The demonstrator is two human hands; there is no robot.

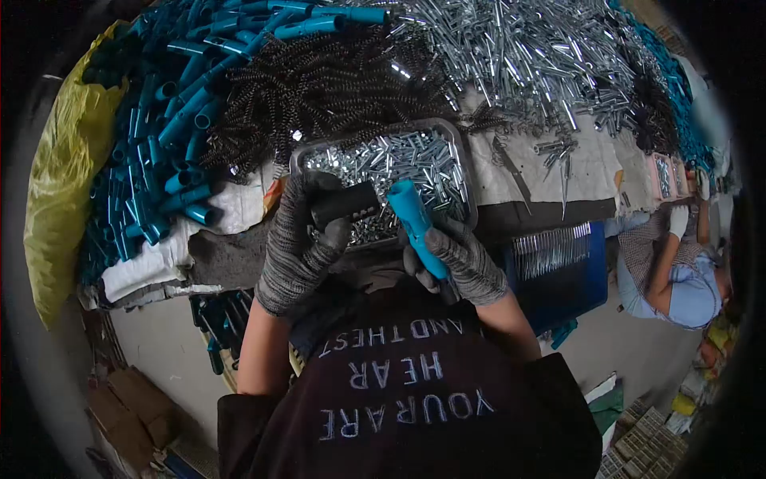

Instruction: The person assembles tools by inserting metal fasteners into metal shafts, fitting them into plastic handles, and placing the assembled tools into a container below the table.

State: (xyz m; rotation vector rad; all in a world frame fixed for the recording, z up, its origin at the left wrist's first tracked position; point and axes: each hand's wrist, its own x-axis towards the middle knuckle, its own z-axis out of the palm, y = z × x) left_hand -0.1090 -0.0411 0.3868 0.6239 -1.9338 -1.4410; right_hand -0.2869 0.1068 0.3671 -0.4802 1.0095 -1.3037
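Observation:
Both of my hands wear grey knit gloves. Wrapped round a black cylindrical part (345, 204), my left hand (299, 247) is over the left side of a clear plastic tray (469, 180). Small metal pins and fittings (423, 156) fill that tray. My right hand (467, 259) grips a teal tube (413, 214), its wide open end up and its narrower end toward my body. The tube and the black part are close together but apart. Palm and fingers hide part of each.
Teal tubes (171, 132) heap at the left, dark springs (335, 80) behind the tray, shiny metal rods (519, 48) at the back right. Pliers (513, 174) lie right of the tray. A blue bin (594, 279) holds metal pins. A co-worker (686, 279) is at the far right.

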